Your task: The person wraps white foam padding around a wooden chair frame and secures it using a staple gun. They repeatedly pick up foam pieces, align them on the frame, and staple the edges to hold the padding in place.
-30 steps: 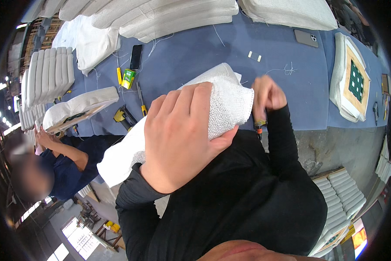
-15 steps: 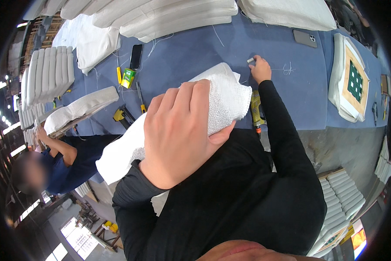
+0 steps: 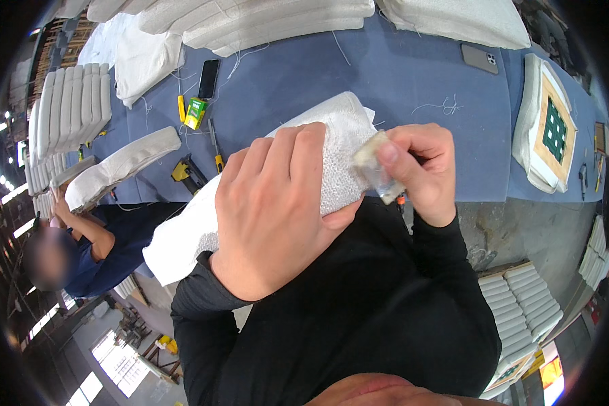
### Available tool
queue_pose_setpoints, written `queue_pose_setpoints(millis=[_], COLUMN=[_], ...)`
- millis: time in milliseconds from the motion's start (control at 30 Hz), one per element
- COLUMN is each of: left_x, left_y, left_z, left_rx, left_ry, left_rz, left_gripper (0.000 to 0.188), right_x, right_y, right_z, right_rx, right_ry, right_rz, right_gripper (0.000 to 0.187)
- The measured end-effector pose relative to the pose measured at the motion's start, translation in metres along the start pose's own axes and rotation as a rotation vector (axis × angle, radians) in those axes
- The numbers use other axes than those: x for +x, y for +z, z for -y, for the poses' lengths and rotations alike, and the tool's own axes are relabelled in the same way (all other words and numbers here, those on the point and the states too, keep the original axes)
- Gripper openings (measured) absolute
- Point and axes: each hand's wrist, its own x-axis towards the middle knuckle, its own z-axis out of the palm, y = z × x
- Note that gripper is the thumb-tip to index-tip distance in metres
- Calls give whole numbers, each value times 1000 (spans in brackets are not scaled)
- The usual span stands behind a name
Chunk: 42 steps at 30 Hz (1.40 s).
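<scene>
Showing a left hand point(image 3: 277, 210) spread palm-down over a white textured cushion piece point(image 3: 264, 189), fingers curled across its upper edge and gripping it against the dark-sleeved forearm below. Held close before the camera, above the near edge of a blue work table point(image 3: 399, 81). Right hand point(image 3: 419, 172) closed in a pinch, thumb and forefinger clamped on a small pale, translucent block point(image 3: 379, 172), set against the right end of the cushion piece and touching it; exact kind of the block not clear. Both forearms in black sleeves, rising from the lower edge.

Lying on the table, well apart from the hands: a dark phone point(image 3: 208, 78) and a grey phone point(image 3: 480, 59); a small green box point(image 3: 196, 112) with a yellow marker-like stick just beside it; a yellow-handled tool point(image 3: 215, 145) and a yellow and black power tool point(image 3: 186, 172) near the table's left edge; loose white threads point(image 3: 440, 106). Stacked along the far edge, long white padded cushions point(image 3: 264, 20). At the right end, a square white cushion point(image 3: 551, 132) with a tan frame and a green checked centre.

Seated at left, another person point(image 3: 81, 250) in a dark blue shirt, one arm raised toward an oblong white cushion point(image 3: 121, 166). Standing upright behind, a row of white padded panels point(image 3: 67, 115); further stacks point(image 3: 521, 304) on the floor at lower right.
</scene>
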Motion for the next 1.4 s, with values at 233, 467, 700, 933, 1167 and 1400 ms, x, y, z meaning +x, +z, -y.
queue_pose_setpoints(millis=[233, 467, 700, 933, 1167, 1400], left_x=[-2, -1, -1, -5, -8, 24], left_y=[0, -2, -1, 1, 6, -4], left_z=[-2, -2, -5, -4, 0, 45], left_rx=[-12, -6, -23, -26, -3, 125], left_ry=[-4, -1, -22, 4, 33, 323], left_rz=[-13, -8, 25, -19, -34, -217], left_gripper=[65, 65, 66, 64, 66, 56], right_x=[-1, 1, 0, -3, -5, 19], right_y=[24, 26, 28, 30, 26, -116], right_z=[-2, -5, -9, -11, -30, -246], right_rx=[-153, -192, -170, -191, -45, 274], right_ry=[-54, -73, -64, -107, -105, 185], right_rz=[-115, -119, -147, -163, -238, -778], right_gripper=[39, 40, 41, 43, 41, 40])
